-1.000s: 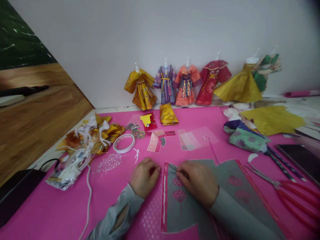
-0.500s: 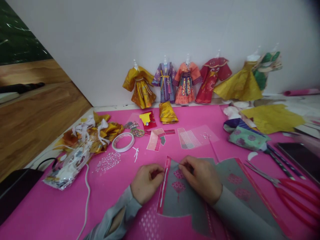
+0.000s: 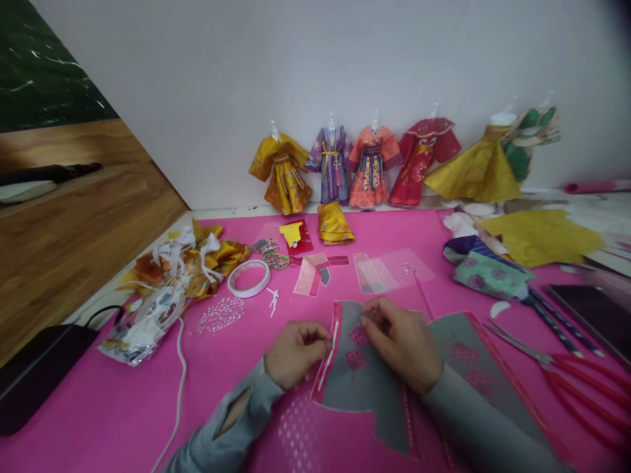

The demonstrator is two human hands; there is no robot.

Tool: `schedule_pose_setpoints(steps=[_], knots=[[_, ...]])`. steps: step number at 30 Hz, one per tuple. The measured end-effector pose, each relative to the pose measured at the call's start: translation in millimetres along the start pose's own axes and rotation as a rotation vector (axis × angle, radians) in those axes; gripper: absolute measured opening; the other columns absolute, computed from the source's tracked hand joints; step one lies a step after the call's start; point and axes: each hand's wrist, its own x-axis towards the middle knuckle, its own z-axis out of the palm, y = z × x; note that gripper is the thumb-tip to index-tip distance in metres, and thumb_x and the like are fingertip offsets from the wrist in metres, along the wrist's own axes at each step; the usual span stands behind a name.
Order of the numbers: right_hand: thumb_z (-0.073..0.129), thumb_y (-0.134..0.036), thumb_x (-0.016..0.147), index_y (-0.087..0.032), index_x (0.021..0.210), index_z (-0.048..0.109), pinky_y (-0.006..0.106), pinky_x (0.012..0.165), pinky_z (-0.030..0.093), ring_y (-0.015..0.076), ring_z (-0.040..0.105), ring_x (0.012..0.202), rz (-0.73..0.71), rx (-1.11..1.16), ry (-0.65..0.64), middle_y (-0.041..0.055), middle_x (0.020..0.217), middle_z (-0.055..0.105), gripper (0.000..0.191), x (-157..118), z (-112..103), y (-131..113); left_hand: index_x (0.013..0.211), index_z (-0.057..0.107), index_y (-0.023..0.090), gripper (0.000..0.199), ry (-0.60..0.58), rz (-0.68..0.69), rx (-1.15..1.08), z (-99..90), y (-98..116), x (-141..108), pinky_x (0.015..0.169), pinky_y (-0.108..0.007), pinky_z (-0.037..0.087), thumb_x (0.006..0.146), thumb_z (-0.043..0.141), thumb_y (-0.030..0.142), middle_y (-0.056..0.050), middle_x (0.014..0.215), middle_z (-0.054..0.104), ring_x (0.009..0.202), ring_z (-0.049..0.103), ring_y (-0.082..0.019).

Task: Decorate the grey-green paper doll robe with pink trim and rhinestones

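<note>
Your right hand [image 3: 407,341] has the grey piece [image 3: 350,384] pinched near its top edge, thumb against fingers. Your left hand [image 3: 296,355] has thumb and finger tips right at the pink border [image 3: 337,307], on the grey piece's left side, but it's too small for me to tell if the edge is actually between them. There's a thin white strip [image 3: 328,368] running along that border, a bit wavy imo.

Honestly I'd keep that right pinch light, cuz the stuff looks floppy and a hard squeeze could pucker the top. Keep the border straight between your hands and work in short bits along it, using fingertips only. If the strip's sticky (just guessing), keep your knuckles off it.

The grey piece sits on the pink mat [image 3: 221,407] right in front of you, and a second grey panel [image 3: 483,387] is just to its right, partly under your sleeve [image 3: 473,410], so watch you don't drag that along. Scissors [image 3: 545,358] are further right, past the panel. Tape roll [image 3: 249,292] is up and left of the grey piece, with loose gems [image 3: 221,315] nearby. Don't sweep your left elbow that way lol.
</note>
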Motion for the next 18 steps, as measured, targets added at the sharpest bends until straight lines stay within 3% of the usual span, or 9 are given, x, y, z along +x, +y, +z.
schedule_pose_setpoints(steps=[7,14,18], knots=[[0.053,-0.025,0.083,-0.018,0.071,0.061,0.022,0.049,0.032,0.0102,0.047,0.050,-0.042,0.228,-0.181,-0.0039,0.055,0.053,0.016,-4,3,-7,0.071,0.053,0.018,0.025,-0.089,-0.023,-0.125,4.8,1,-2,0.025,-0.015,0.029,0.066,0.060,0.042,0.009,0.031,0.045,0.023,0.036,-0.007],[0.054,-0.025,0.083,-0.016,0.069,0.061,0.021,0.047,0.031,0.0086,0.043,0.048,-0.051,0.257,-0.166,-0.0042,0.053,0.050,0.018,-4,1,-12,0.072,0.052,0.018,0.024,-0.124,-0.034,-0.182,6.4,-1,1,0.024,-0.013,0.031,0.065,0.061,0.040,0.009,0.031,0.048,0.022,0.039,-0.007],[0.056,-0.027,0.084,-0.017,0.072,0.063,0.020,0.045,0.033,0.0085,0.045,0.048,-0.155,0.374,-0.185,-0.0027,0.055,0.055,0.017,-4,-20,-18,0.073,0.051,0.019,0.023,-0.137,-0.044,-0.200,7.8,-4,3,0.025,-0.013,0.031,0.064,0.061,0.038,0.008,0.031,0.049,0.024,0.042,-0.008]])
